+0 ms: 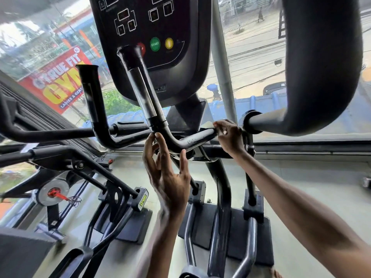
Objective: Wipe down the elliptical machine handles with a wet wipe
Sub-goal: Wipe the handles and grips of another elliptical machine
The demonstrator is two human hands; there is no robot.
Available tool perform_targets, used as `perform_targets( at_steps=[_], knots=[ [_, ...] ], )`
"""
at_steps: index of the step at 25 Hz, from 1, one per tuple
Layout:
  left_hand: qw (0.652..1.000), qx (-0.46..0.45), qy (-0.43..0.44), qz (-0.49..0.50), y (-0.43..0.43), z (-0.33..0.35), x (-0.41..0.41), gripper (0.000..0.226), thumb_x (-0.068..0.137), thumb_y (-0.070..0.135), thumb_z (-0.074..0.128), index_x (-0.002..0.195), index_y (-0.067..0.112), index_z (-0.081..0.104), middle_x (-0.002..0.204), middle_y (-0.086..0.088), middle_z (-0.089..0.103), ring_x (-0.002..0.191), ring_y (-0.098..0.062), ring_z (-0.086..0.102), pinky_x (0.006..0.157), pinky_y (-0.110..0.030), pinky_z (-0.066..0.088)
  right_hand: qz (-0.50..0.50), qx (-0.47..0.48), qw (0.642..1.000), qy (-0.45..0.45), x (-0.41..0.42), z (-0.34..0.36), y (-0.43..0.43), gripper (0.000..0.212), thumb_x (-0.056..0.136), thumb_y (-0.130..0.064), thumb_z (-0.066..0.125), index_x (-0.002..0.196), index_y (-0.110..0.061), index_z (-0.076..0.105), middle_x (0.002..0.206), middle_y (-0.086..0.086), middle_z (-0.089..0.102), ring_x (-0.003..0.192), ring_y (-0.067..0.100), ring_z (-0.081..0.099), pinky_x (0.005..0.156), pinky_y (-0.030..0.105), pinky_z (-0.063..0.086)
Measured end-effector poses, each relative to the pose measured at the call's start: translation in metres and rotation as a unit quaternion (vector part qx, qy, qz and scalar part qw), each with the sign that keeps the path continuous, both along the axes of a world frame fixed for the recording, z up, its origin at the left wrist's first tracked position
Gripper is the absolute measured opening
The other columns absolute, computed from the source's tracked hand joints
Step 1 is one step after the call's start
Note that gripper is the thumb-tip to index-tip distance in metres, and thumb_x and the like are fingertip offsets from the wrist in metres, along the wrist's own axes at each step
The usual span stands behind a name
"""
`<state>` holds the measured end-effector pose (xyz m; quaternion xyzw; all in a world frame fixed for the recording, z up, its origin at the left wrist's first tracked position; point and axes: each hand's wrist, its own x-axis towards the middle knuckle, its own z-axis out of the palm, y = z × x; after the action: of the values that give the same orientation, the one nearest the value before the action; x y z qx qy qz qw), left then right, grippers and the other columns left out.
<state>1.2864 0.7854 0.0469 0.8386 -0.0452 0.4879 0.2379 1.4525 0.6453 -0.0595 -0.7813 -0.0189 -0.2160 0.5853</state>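
View from a head-worn camera looking down over an elliptical machine by a window. The inner handle (186,141), a black tube, runs sideways from under the right hand (228,137) towards the left, bends just above the left hand (166,177), then rises up and away to the left in front of the console (180,63). Its long axis therefore lies across the view at the right grip and slants upward past the left one. Both hands are at the tube, the left nearer the bend and the upright part. The left grip is wide, with fingers straight and pointing up, the fingertips (158,137) touching the tube at the bend and the thumb beside its underside. The right grip is narrow, with fingers curled round the sideways run. No wet wipe can be made out in either hand. A thick padded swing handle (321,67) hangs well apart to the right.
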Motion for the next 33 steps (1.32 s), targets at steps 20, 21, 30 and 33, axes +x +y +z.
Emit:
perform_targets(
  at_steps=[20, 21, 30, 33],
  knots=[
    [1.0, -0.001, 0.008, 0.007, 0.0, 0.0, 0.0, 0.064, 0.085, 0.006, 0.076, 0.139, -0.011, 0.047, 0.141, -0.028, 0.047, 0.133, -0.03, 0.046, 0.112, -0.011, 0.029, 0.064, -0.058, 0.996, -0.001, -0.02, 0.0, 0.007, 0.051, 0.102, -0.032, 0.029, 0.121, -0.008, 0.069, 0.126, 0.009, 0.068, 0.121, 0.023, 0.058, 0.102, 0.022, 0.037],
    [1.0, -0.006, 0.006, 0.006, -0.001, -0.001, 0.0, 0.064, 0.085, 0.006, 0.076, 0.139, -0.012, 0.047, 0.141, -0.029, 0.048, 0.132, -0.031, 0.047, 0.111, -0.01, 0.029, 0.073, -0.059, 0.995, -0.02, -0.02, -0.001, 0.006, 0.053, 0.101, -0.035, 0.028, 0.117, -0.008, 0.07, 0.123, 0.009, 0.07, 0.118, 0.024, 0.06, 0.1, 0.025, 0.039],
    [1.0, -0.009, -0.011, -0.005, 0.002, -0.003, 0.0, 0.07, 0.084, 0.007, 0.076, 0.144, -0.003, 0.041, 0.147, -0.013, 0.039, 0.125, -0.038, 0.055, 0.109, -0.021, 0.041, 0.156, -0.011, 0.982, 0.108, -0.005, 0.018, -0.002, 0.073, 0.102, -0.052, 0.014, 0.118, -0.011, 0.073, 0.126, 0.014, 0.069, 0.125, 0.025, 0.058, 0.095, 0.02, 0.036],
    [1.0, -0.01, -0.01, -0.01, 0.003, -0.003, 0.0, 0.067, 0.083, 0.004, 0.077, 0.142, -0.005, 0.046, 0.144, -0.02, 0.046, 0.128, -0.035, 0.053, 0.11, -0.018, 0.038, 0.116, 0.017, 0.992, 0.055, -0.026, 0.02, -0.005, 0.096, 0.093, -0.074, 0.005, 0.119, -0.01, 0.072, 0.126, 0.01, 0.069, 0.121, 0.013, 0.058, 0.095, 0.008, 0.036]
  ],
)
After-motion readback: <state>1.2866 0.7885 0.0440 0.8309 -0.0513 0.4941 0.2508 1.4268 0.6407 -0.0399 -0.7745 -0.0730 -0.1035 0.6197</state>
